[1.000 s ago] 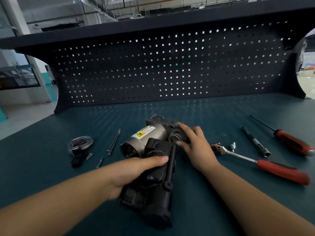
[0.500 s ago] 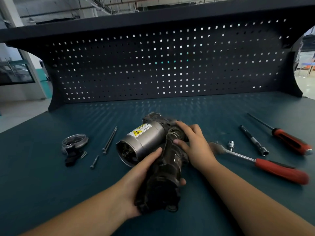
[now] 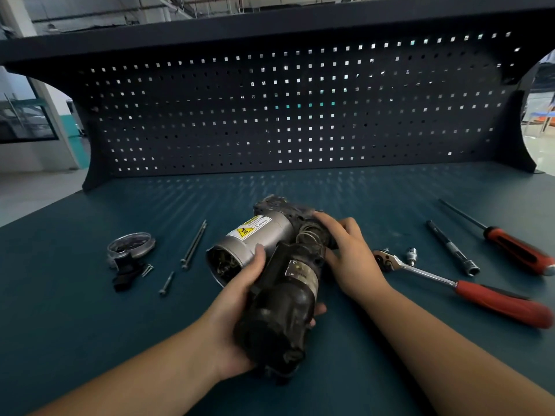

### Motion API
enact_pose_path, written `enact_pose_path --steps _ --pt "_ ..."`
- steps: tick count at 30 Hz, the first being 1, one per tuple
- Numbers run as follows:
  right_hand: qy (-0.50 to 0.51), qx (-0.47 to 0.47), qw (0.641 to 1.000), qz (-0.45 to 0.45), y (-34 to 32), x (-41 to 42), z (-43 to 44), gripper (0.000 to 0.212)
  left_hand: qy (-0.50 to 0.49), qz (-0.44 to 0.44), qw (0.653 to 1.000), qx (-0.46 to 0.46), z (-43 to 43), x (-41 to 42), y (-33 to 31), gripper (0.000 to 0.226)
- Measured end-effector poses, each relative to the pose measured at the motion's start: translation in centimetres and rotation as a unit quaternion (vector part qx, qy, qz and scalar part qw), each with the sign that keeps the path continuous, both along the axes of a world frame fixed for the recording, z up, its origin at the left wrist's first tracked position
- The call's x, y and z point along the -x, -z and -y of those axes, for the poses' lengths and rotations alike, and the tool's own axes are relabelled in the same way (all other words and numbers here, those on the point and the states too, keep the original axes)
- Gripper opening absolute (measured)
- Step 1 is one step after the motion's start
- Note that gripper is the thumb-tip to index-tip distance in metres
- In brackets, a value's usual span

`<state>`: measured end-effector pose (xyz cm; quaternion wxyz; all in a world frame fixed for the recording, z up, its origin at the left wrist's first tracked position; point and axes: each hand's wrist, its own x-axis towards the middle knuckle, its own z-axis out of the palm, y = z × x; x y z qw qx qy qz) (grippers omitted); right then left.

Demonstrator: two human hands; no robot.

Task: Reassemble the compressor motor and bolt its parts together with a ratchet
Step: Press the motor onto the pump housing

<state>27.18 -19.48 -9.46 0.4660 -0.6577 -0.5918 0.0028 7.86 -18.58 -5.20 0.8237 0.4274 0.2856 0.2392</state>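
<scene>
1. The compressor motor [image 3: 264, 265] lies mid-worktop [image 3: 90, 325], in front of the pegboard [image 3: 270, 115]
2. Left of it lie two long bolts [image 3: 194, 244], with a short bolt [image 3: 166, 283] nearer and the end cap [image 3: 131, 245] farthest left
3. Right of it lies the ratchet [image 3: 435, 279], with a small socket [image 3: 411, 256] just behind its head, then the extension bar [image 3: 450, 247], and the screwdriver [image 3: 516, 246] farthest right

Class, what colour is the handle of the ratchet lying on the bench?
Red, on the ratchet, shown best in the head view.
</scene>
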Motion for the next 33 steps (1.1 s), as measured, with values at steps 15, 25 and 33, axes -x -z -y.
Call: enact_pose_path --steps 15,25,33 --pt "-0.015 -0.009 0.999 -0.039 0.2 -0.3 -0.1 0.059 0.027 -0.187 0.982 -0.012 -1.7 -0.2 -1.6 0.032" --pt "-0.018 -0.014 0.998 -0.052 0.0 -0.1 -0.2 0.061 0.043 -0.363 0.885 -0.288 -2.0 -2.7 -4.0 0.027" --pt "-0.019 -0.022 0.998 -0.048 -0.1 -0.3 -0.2 0.063 0.102 -0.577 0.603 -0.541 -1.2 -4.6 -5.1 0.039"
